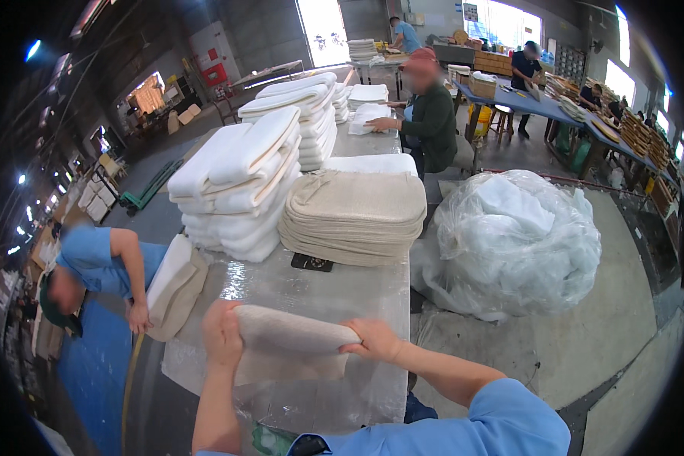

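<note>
A beige piece of cloth (290, 346) is stretched between my two hands above the near end of the table, its upper part bent over and its lower part hanging down. My left hand (222, 334) grips its left edge. At the upper right corner, my right hand (372, 339) has its fingers closed on the fabric. Beyond them lies a neat stack of beige cloth pieces (353, 220) with rounded corners. A small flat black item (311, 262) rests in front of that stack. Tall piles of folded white padding (235, 171) stand to its left and behind.
The plastic-covered table (380, 304) runs away from me. A big clear bag of white fluff (517, 235) sits on the floor at right. A person in blue (106, 262) bends at left beside cushion-like pieces (176, 292). Another in dark green (429, 121) works at the table's far right.
</note>
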Motion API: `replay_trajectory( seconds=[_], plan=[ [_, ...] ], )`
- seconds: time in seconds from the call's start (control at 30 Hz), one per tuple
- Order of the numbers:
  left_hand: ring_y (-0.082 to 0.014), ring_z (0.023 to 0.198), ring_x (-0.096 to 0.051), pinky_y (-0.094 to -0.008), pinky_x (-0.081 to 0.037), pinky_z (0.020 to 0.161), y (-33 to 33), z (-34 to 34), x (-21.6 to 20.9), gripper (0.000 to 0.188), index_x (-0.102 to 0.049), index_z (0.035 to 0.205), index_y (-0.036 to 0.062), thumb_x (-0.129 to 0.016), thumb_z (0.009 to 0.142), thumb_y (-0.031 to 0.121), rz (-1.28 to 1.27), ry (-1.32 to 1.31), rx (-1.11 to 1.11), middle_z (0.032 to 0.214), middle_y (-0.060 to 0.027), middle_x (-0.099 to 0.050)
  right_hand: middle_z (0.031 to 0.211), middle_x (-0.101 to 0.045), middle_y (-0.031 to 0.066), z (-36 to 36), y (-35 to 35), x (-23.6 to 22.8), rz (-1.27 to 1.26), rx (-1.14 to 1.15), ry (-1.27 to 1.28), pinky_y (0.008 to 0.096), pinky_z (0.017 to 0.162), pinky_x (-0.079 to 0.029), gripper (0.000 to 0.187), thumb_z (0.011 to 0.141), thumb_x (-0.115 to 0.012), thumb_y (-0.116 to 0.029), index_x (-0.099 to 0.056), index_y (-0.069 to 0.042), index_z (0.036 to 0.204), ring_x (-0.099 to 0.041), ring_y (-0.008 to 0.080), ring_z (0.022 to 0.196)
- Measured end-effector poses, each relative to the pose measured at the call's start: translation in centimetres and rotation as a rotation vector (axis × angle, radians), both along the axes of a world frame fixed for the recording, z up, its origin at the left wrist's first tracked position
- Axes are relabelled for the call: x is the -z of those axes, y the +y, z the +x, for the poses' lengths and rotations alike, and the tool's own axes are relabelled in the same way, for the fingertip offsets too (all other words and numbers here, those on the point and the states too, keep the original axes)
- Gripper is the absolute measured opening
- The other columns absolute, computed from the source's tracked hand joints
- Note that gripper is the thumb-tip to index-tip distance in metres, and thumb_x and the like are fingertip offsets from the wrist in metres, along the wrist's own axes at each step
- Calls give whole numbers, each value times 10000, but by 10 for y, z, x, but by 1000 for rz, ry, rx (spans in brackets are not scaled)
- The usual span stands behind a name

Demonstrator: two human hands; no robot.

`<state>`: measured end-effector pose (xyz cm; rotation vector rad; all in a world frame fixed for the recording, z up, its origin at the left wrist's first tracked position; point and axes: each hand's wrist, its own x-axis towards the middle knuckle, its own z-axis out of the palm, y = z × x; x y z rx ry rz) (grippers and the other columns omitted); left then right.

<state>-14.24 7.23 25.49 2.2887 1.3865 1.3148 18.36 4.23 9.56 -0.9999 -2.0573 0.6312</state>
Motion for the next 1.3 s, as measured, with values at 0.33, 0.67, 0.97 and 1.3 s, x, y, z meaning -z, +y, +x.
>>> replay_trajectory(
  seconds=[0.33,0.67,0.97,1.3],
  plan=[
    [-311,990,-643,-383,-483,915,-35,-97,76,511,-653,1181,-38,-354,1175,377,-138,-156,-405,1090,-157,-690,1066,-725,141,-5,66,45,48,-18,-26,500,863,-531,507,1011,-637,-584,-694,-103,1162,-672,393,1004],
    [-297,1238,-614,-443,-460,1073,-146,-69,180,561,-622,1394,-22,-367,1175,427,-209,-741,-288,1308,-163,-669,706,-671,157,-7,93,51,-47,372,538,432,667,-504,464,1064,-627,-339,-680,-36,717,-654,355,689],
    [-462,1097,-667,-507,-549,944,-173,-14,189,613,-502,1515,15,-506,1118,483,-527,318,-11,1249,-247,-665,794,-708,60,25,91,61,-313,474,648,332,771,-496,418,1086,-560,-273,-744,2,831,-641,180,792],
    [-497,1064,-677,-569,-557,868,-86,83,130,562,-487,1420,-53,-595,1072,374,-725,611,142,1189,-286,-673,823,-691,57,27,94,90,-405,534,850,312,799,-486,483,1109,-474,-337,-746,-3,888,-623,156,828]
  ],
)
